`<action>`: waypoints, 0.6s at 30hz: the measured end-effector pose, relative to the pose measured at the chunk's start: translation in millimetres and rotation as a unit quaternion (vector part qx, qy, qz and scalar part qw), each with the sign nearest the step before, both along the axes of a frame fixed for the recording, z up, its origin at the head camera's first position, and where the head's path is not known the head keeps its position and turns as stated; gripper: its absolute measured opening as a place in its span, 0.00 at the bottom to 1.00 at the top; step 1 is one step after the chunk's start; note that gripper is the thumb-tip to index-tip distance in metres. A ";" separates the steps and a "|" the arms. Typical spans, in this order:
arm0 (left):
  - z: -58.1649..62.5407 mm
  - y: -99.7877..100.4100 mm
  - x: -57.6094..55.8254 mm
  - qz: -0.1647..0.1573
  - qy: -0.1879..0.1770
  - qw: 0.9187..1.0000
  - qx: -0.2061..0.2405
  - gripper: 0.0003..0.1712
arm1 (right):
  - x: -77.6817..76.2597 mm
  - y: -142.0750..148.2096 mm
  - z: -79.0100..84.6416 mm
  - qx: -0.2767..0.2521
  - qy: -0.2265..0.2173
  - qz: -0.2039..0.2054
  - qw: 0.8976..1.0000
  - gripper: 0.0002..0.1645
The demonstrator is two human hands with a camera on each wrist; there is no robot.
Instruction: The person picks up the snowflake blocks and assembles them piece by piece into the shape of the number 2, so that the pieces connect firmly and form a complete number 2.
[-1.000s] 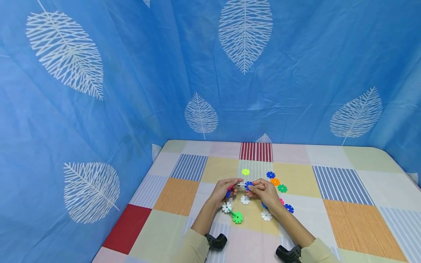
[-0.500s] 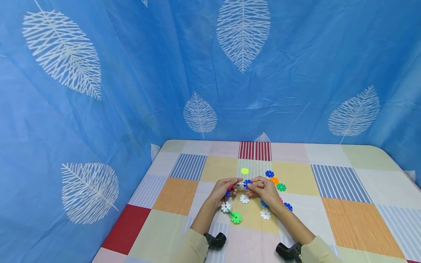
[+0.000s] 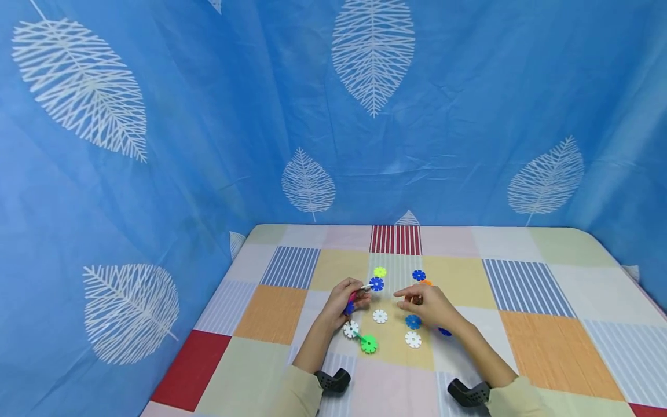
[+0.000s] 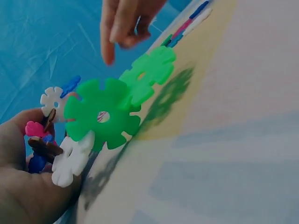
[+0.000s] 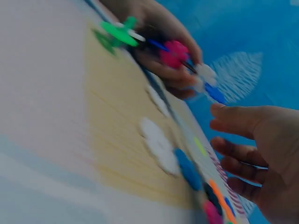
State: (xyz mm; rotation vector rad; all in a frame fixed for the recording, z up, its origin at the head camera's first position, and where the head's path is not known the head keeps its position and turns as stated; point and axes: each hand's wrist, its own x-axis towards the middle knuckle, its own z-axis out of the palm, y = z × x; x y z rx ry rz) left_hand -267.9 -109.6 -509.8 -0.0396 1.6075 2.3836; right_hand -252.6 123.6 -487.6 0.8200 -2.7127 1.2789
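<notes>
My left hand (image 3: 341, 304) holds a chain of interlocked, notched plastic flower discs. At the chain's far end, a blue disc (image 3: 376, 284) is joined to a white one (image 4: 52, 101). Pink (image 4: 35, 129), brown and blue discs sit among the fingers in the left wrist view. Toward the near end come another white disc (image 4: 72, 161) and two bright green discs (image 4: 91, 116). Apart from the chain, my right hand (image 3: 432, 305) hovers over the loose discs with nothing in its loosely bent fingers. In the right wrist view, its fingertips (image 5: 219, 112) appear near the blue end disc.
Loose discs lie on the patchwork cloth (image 3: 521, 289): a yellow one (image 3: 380, 271), white ones (image 3: 380, 316), blue ones (image 3: 413, 321) and an orange one (image 3: 428, 282) partly behind my right hand. A blue leaf-print curtain (image 3: 443, 145) stands behind the table.
My right hand has let go of the blue end disc and moved right, away from the chain. My left hand still holds the chain. The head view has shifted slightly.
</notes>
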 end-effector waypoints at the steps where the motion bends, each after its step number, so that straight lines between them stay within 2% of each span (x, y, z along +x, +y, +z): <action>1: 0.3 -1.1 0.7 -0.007 0.005 1.000 0.001 0.04 | 1.9 -5.6 -2.3 0.017 0.014 0.013 1.000 0.16; 3: 0.9 -2.5 2.2 -0.020 0.013 1.000 0.005 0.04 | 5.9 -16.3 -8.4 0.048 0.032 0.031 0.998 0.19; 6: 0.7 -1.9 3.1 -0.032 0.024 0.999 0.006 0.03 | 10.4 -27.0 -15.5 0.086 0.069 0.031 0.993 0.19; 9: 0.1 -1.2 3.3 -0.033 0.030 0.999 0.000 0.07 | 11.7 -31.4 -19.4 0.085 0.082 0.023 0.993 0.17; 12: 0.0 -0.5 3.0 -0.042 0.034 0.998 -0.029 0.08 | 10.3 -31.2 -20.1 0.028 0.045 0.013 0.999 0.14; 14: 0.0 0.0 2.8 -0.049 0.033 0.997 -0.051 0.07 | 8.7 -30.1 -19.8 -0.023 0.011 -0.008 1.000 0.13; 16: 0.2 0.5 3.2 -0.054 0.034 0.996 -0.069 0.07 | 7.0 -29.2 -18.7 -0.077 -0.012 -0.035 0.996 0.11; 18: 0.2 0.8 3.7 -0.057 0.037 0.994 -0.083 0.07 | 5.7 -29.5 -17.6 -0.117 -0.013 -0.063 0.991 0.07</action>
